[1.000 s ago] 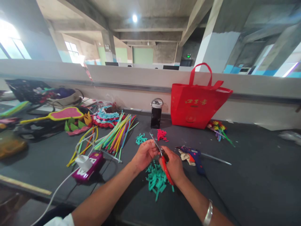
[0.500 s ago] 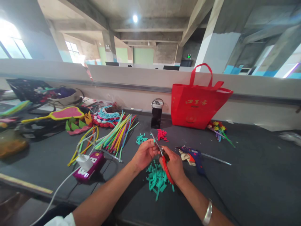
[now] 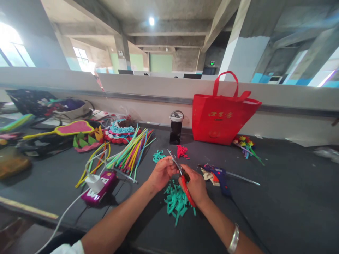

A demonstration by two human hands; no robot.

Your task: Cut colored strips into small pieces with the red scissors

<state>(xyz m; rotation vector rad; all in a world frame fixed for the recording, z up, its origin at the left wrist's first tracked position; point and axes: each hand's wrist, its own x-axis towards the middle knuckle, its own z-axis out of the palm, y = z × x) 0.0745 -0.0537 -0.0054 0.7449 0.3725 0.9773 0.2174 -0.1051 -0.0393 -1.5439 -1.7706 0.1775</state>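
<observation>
My right hand (image 3: 195,186) is closed round red-handled scissors (image 3: 179,169), whose blades point up and to the left. My left hand (image 3: 162,172) is pinched shut beside the blades, on something too small to make out. Both hands hover over a heap of short teal cut pieces (image 3: 177,201) on the dark table (image 3: 278,197). A smaller teal pile (image 3: 158,155) and a red pile (image 3: 182,151) lie just beyond the hands.
A blue glue gun (image 3: 218,175) lies right of my hands. A bundle of coloured sticks (image 3: 131,150) and a purple power strip (image 3: 98,186) with a white plug are to the left. A red bag (image 3: 222,114) and a dark bottle (image 3: 175,128) stand at the back.
My hands and the scissors have stayed in almost the same place, with only slight shifts of the blades.
</observation>
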